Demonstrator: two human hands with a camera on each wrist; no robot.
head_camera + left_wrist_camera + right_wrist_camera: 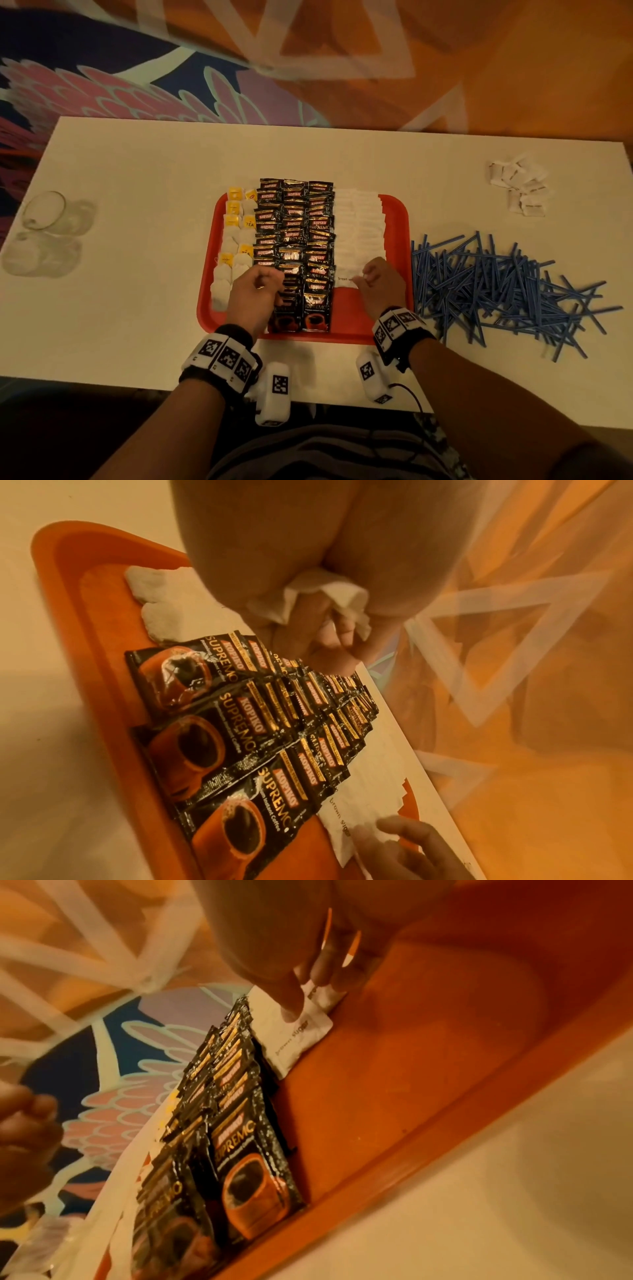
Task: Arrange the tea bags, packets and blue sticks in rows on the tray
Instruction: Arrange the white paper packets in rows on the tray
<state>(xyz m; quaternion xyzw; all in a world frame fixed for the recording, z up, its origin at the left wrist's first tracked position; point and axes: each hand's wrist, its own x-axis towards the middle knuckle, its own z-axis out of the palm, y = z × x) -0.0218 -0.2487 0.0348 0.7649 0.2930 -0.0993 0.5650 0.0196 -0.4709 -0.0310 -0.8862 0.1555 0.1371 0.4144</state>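
Right hand (378, 284) fingertips pressing flat on a white sugar packet (301, 1034) at the near end of the white rows on the red tray (399, 219). Left hand (255, 291) grip closed round crumpled white packets (325, 599) above the coffee sachets (294, 246). Likely light, thin, soft paper; best pinched at an edge. Blue sticks (496, 291) heaped loose on the white table (137, 164), beside the tray. Patterned carpet (120, 78) beyond.
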